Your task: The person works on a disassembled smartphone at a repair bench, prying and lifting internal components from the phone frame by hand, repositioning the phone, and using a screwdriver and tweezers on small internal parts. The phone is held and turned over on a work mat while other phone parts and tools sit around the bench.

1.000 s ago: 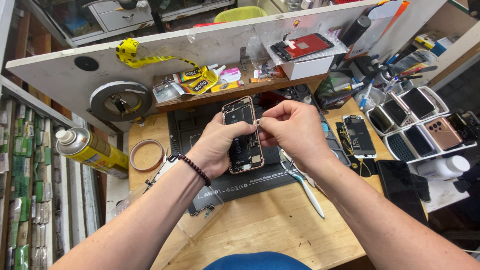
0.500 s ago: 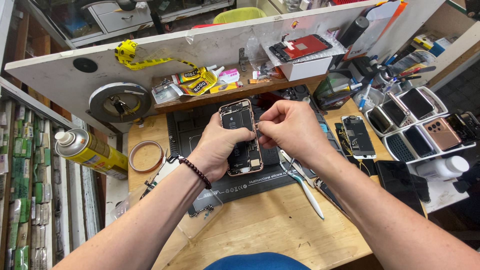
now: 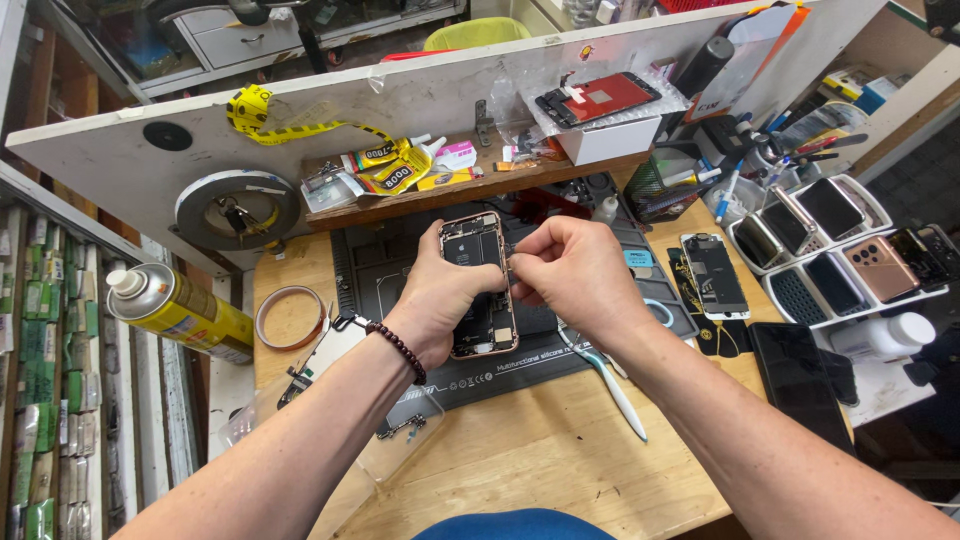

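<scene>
Both of our hands meet over the dark repair mat (image 3: 560,345). Our left hand (image 3: 440,300) is curled around an opened phone (image 3: 480,285), gripping it from its left edge with the thumb across the lower part, so the bare insides face us. Our right hand (image 3: 570,270) has thumb and forefinger pinched together at the phone's right edge, about halfway up; whether anything small sits between those fingertips we cannot tell.

We hold the phone just above the mat, its long axis running away from us, top end slightly tilted toward the wooden shelf (image 3: 470,190). It lies between the two hands, the left carrying it, the right meeting it from the side.

Further out, a pale-handled tool (image 3: 612,385) rests on the mat's near right corner. A tape roll (image 3: 290,317) and a yellow spray can (image 3: 180,312) sit to our left, and trays of phones (image 3: 850,250) stand well apart on our right.
</scene>
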